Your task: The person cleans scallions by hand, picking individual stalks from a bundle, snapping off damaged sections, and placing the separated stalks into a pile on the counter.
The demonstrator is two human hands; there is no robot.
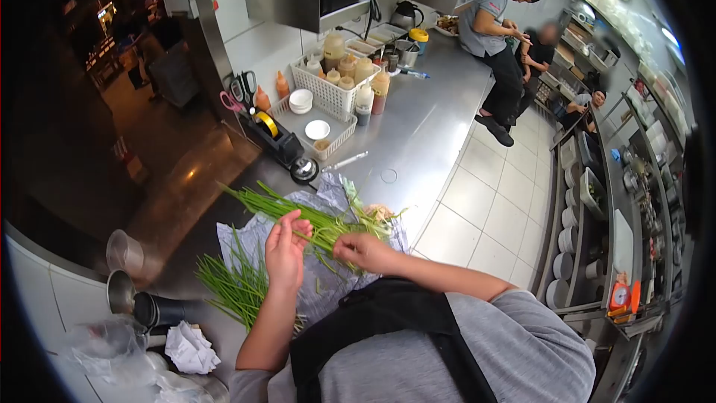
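Note:
A large bunch of chives [298, 211], long green stalks with pale ends, lies across a crumpled grey paper sheet [321, 300] on the steel counter. My left hand [285, 248] is raised over the bunch's near side, palm turned inward, fingers loosely bent and apart, with nothing visible held. Beside the pale ends, my right hand [365, 251] has its fingers pinched together on thin chive stalks; their tips are partly hidden. A second pile of chives [240, 281] rests left of my left forearm. Brownish trimmings [379, 213] sit at the sheet's far right edge.
Beyond the sheet stand a call bell [304, 169], a tape dispenser [277, 138] and a white basket [339, 134] with bowls. Sauce bottles [349, 67] fill another basket. Crumpled paper [191, 348] is at lower left. A person [488, 22] sits on the counter's far end.

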